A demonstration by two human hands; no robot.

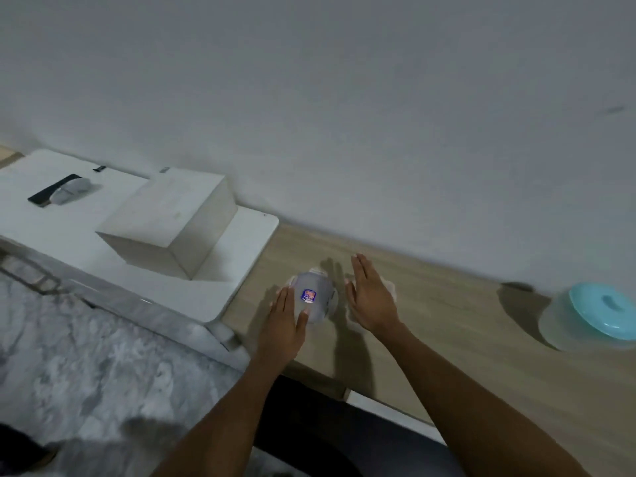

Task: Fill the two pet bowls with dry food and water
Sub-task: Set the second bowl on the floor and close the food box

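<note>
A small translucent plastic bowl with a blue and red sticker sits upside down on the wooden tabletop. My left hand lies at its left side with straight fingers, the thumb touching the bowl. My right hand is flat with straight fingers just right of the bowl, over a second translucent bowl that it mostly hides. A clear container with a turquoise lid stands at the far right of the table.
A white box rests on a white surface to the left, with a mouse and a dark flat item behind it. A grey wall runs along the table's far edge. A marbled grey floor lies below left.
</note>
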